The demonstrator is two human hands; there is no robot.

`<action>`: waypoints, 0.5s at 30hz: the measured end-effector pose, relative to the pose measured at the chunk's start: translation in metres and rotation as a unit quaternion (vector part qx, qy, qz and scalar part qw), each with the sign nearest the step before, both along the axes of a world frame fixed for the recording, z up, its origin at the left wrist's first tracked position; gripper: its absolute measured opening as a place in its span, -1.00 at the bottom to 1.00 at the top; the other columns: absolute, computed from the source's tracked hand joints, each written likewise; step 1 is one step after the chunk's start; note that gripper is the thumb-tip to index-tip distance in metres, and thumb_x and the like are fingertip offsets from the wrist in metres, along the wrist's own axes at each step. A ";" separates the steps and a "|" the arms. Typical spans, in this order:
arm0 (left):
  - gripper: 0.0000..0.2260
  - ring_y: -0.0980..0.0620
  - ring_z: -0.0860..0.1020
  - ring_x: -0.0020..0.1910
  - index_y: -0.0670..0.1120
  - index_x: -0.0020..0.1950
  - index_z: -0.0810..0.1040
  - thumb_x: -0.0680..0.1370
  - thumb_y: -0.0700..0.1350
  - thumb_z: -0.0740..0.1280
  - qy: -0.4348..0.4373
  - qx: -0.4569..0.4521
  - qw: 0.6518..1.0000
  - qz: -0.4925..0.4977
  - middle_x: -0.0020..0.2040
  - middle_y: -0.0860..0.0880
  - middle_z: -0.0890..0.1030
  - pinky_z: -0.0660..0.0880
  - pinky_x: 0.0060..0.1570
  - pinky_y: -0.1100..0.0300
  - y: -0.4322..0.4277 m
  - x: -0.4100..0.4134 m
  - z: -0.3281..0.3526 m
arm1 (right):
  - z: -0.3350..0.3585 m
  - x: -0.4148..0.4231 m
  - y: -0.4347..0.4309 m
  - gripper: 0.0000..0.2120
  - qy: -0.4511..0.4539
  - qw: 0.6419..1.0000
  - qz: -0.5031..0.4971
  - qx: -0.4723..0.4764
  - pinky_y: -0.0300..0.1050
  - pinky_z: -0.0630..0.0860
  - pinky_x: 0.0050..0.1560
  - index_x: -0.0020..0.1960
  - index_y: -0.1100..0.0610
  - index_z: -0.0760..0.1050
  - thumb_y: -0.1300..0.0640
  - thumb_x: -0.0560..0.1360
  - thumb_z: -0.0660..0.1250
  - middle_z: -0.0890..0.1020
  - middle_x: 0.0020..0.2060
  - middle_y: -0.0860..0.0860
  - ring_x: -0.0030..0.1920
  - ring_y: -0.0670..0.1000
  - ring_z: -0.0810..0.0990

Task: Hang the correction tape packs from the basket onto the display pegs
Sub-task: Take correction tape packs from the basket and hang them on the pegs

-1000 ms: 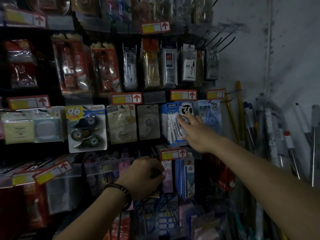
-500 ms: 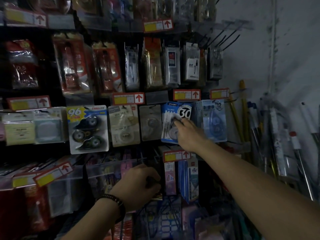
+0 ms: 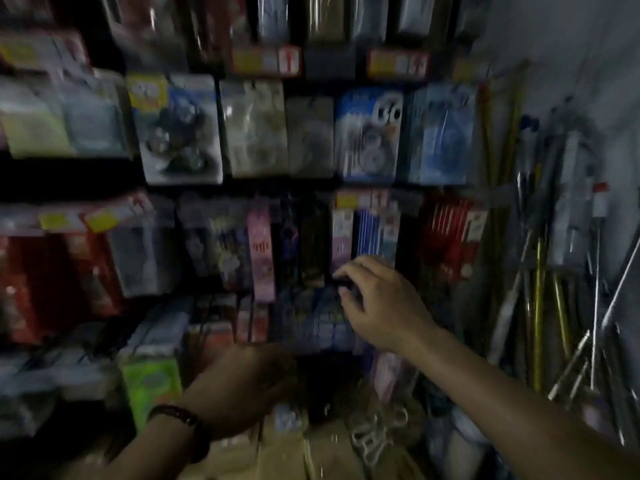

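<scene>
Black bead wristband (image 3: 176, 415) sits on the left wrist. The left hand (image 3: 242, 386) is low, dark and blurry, so I cannot tell its grip. A blue card correction tape pack (image 3: 367, 133) hangs high on the rack. The right hand (image 3: 377, 306) is well below it, fingers loose, holding nothing.

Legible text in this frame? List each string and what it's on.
"0": second digit of a large number on the blue pack; the first digit is smeared.
Price tags: blurred, unreadable.
Yellow-corner pack: print blurred, unreadable.
Nothing else is legible.
</scene>
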State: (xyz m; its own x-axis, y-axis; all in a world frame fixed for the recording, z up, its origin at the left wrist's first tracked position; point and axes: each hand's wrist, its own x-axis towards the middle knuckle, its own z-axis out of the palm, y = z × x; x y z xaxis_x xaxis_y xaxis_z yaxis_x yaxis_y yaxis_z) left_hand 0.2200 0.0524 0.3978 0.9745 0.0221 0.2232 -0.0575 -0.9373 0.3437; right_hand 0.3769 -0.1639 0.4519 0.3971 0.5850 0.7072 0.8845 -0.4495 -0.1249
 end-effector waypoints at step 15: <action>-0.80 0.20 0.61 0.04 0.11 0.23 0.65 0.62 0.08 0.41 0.290 -0.108 0.947 0.088 0.17 0.14 0.67 0.55 0.04 0.31 0.027 -0.124 -0.328 | -0.420 -0.087 0.021 -0.85 0.489 0.821 -0.054 -0.290 -0.07 0.63 0.07 0.11 0.01 0.64 0.04 0.55 0.46 0.70 -0.01 -0.05 0.02 -0.03 0.67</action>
State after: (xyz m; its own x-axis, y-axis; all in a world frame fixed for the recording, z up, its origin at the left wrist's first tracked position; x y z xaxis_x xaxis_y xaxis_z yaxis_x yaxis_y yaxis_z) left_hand 0.0965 0.0793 0.0701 0.9084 0.1803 -0.3772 0.3511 -0.8188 0.4542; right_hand 0.2898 -0.1425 0.0321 0.6805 0.6347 -0.3663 0.4394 -0.7534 -0.4892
